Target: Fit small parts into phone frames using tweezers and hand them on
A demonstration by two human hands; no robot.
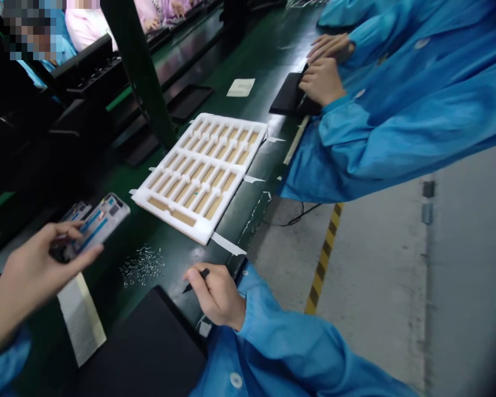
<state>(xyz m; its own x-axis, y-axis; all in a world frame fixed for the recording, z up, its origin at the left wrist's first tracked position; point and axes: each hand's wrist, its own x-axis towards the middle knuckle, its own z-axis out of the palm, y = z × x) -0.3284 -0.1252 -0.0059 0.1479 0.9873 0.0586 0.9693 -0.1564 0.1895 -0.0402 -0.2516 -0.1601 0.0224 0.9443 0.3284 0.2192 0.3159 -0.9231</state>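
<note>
My left hand (28,270) is closed on a phone frame (103,220), gripping it by its near edge between thumb and fingers. The frame is tilted, with blue strips on its face. A similar flat part (77,211) shows just behind it, partly hidden. My right hand (219,295) is closed round a thin black pen-like tool (205,273), whose dark tip points down at the table. Between my hands lies a loose pile of tiny shiny metal pieces (143,266). A dark flat mat (149,342) lies in front of me.
Beyond the pile, a white slotted foam tray (204,224) is taped to the green table (198,256). A pale strip (80,325) lies under my left hand. At right, a co-worker's hands (324,80) work over a black pad (287,96). A green post (138,66) rises beyond the tray.
</note>
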